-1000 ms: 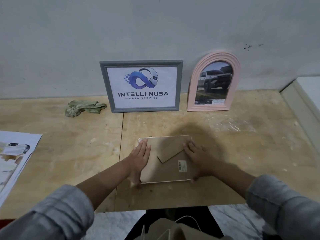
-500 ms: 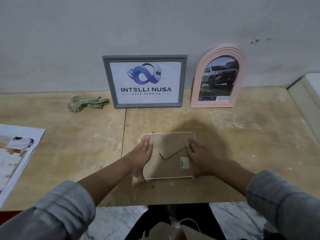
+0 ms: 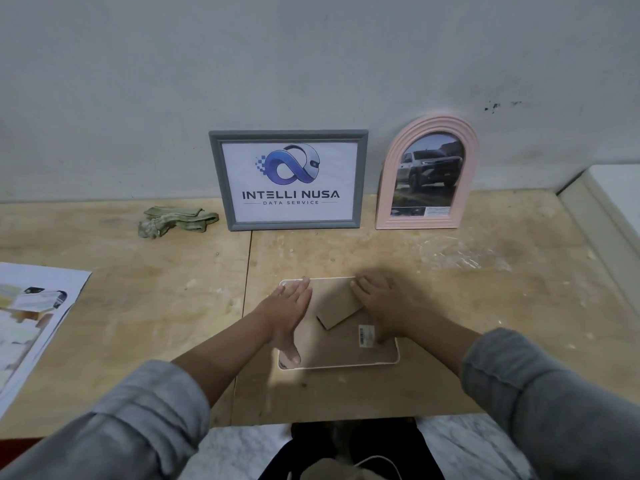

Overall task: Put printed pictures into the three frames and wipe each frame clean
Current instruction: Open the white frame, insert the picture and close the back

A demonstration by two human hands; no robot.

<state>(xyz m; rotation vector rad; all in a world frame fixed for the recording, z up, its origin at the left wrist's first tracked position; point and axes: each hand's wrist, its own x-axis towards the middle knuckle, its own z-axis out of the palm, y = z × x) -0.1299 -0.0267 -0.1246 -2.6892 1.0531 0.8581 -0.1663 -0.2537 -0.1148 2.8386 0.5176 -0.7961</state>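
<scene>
A white-rimmed frame (image 3: 346,351) lies face down in the middle of the wooden table, its brown backing board and folded stand facing up. My left hand (image 3: 289,311) presses flat on the frame's left side, fingers straight. My right hand (image 3: 382,304) rests flat on the right side, over the upper end of the stand. A grey frame (image 3: 289,180) with a logo print and a pink arched frame (image 3: 427,174) with a car picture lean on the wall behind. A crumpled green cloth (image 3: 175,220) lies left of the grey frame.
Printed sheets (image 3: 29,317) lie at the table's left edge. The wooden table (image 3: 485,289) has a seam running front to back just left of the frame. A white ledge (image 3: 613,199) stands at the far right. The table's front edge is close to my body.
Both hands have slid further up the back of the face-down frame, towards its far edge. The frame itself has stayed in place.
</scene>
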